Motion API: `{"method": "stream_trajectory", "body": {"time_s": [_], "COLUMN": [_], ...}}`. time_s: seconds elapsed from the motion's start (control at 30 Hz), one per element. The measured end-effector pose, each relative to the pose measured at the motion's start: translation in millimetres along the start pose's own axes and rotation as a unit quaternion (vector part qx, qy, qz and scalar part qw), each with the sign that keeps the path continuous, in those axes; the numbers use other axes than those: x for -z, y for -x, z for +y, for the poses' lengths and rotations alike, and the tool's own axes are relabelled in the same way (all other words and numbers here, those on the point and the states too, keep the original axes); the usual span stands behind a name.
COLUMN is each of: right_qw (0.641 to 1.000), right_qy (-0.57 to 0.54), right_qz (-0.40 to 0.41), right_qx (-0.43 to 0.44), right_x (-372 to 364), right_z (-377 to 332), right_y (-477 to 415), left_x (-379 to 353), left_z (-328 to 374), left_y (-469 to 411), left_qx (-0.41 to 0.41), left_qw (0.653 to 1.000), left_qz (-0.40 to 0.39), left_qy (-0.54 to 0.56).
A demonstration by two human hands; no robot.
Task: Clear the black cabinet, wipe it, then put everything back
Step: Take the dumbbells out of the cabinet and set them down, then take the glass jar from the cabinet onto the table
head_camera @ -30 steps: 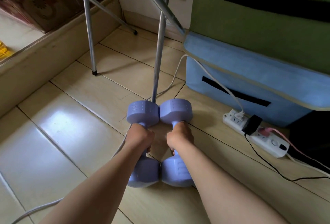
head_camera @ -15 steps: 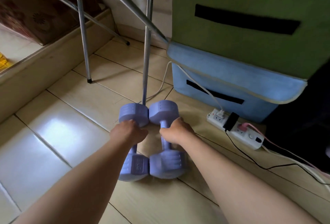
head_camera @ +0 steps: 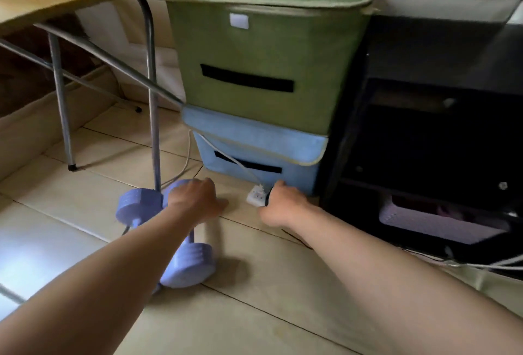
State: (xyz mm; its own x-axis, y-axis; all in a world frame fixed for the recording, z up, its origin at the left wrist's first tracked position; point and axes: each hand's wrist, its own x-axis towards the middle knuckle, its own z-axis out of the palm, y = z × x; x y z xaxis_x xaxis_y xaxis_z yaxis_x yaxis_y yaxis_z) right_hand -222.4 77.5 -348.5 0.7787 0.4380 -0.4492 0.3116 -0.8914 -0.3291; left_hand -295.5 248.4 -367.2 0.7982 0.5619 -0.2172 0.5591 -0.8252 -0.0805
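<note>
Two lilac, matte plastic dumbbells with faceted heads lie side by side on the glossy beige floor tiles, their long axes running away from the person toward a chrome table leg. The left hand hangs slack-fingered over their far ends, grasping nothing. The blurred right hand is at a white power strip below stacked green and blue fabric boxes, its grip unreadable, with the black cabinet just right of the boxes.

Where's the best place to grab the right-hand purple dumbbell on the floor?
Grip the thin bar between its two heads, coming from above. The dumbbell lies flat on the tiles, leaving the bar open on top, and the heads look too wide for one hand.
</note>
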Motion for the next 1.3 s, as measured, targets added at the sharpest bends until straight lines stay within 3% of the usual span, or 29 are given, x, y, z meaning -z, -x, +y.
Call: {"method": "stream_trajectory", "body": {"time_s": [0.17, 0.37, 0.57, 0.73, 0.9, 1.03, 1.13, 1.3], "right_qw": [0.997, 0.988, 0.982, 0.986, 0.979, 0.972, 0.960, 0.921], "right_qy": [0.058, 0.080, 0.008, -0.068, -0.078, -0.101, -0.133, -0.171], "right_qz": [0.032, 0.041, 0.042, 0.013, -0.023, 0.004, 0.058, 0.148], "right_qx": [-0.050, -0.124, -0.186, -0.149, -0.187, -0.211, -0.240, -0.317], "right_x": [52.9, 78.7, 79.7, 89.6, 99.8, 127.9, 148.5, 168.2], "right_z": [85.7, 191.8, 261.3, 304.6, 340.8, 366.9, 390.0, 448.3], "right_y": [38.5, 84.1, 111.3, 131.9, 145.9, 170.8, 204.7, 293.9], "left_x": [25.0, 29.5, 13.4, 13.6, 38.6, 72.3, 90.9, 124.3], "left_z": [81.7, 173.0, 225.9, 262.0, 313.8, 366.1, 410.9, 488.1], "left_y": [10.1, 42.3, 68.9, 80.2, 88.5, 99.5, 121.8, 185.3], "left_qx": [-0.070, -0.206, -0.292, -0.336, -0.393, -0.436, -0.495, -0.616], "left_qw": [0.997, 0.978, 0.955, 0.942, 0.918, 0.899, 0.869, 0.785], "left_qz": [0.036, -0.003, -0.008, 0.006, 0.040, 0.033, 0.006, 0.015], "left_qy": [0.017, -0.015, -0.054, -0.017, -0.038, -0.013, -0.026, -0.059]}}
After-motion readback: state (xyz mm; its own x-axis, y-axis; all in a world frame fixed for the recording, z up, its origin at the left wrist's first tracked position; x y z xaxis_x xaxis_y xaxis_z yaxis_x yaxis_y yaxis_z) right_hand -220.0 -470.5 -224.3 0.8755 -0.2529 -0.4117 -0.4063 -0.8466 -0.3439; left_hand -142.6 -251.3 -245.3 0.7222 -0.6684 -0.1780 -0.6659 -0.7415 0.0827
